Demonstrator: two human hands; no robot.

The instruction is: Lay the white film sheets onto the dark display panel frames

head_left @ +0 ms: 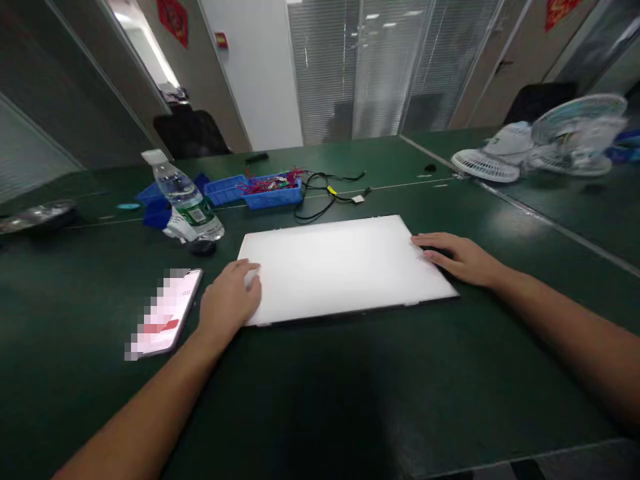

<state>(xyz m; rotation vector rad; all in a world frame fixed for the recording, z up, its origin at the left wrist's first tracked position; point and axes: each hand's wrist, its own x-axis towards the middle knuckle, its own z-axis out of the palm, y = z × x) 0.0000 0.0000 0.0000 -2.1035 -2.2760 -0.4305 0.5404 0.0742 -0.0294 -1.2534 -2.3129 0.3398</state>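
Note:
A flat white rectangular panel (345,270) with a thin dark edge lies on the green table. My left hand (230,297) is closed at its left side, with thumb and forefinger on the surface near the border. A small greyish patch shows between those fingertips; what it is I cannot make out. At the right side, my right hand (460,259) rests with its fingers stretched out and touching the panel's edge, the thumb apart from them. Left of my left hand lies a phone (167,313) with a lit, partly blurred screen.
Behind the panel are blue trays (274,199) with red wires, and a black cable (320,212). A water bottle (187,197) stands tilted in view at the left. White fan parts (520,153) sit at the far right of the green table (320,400).

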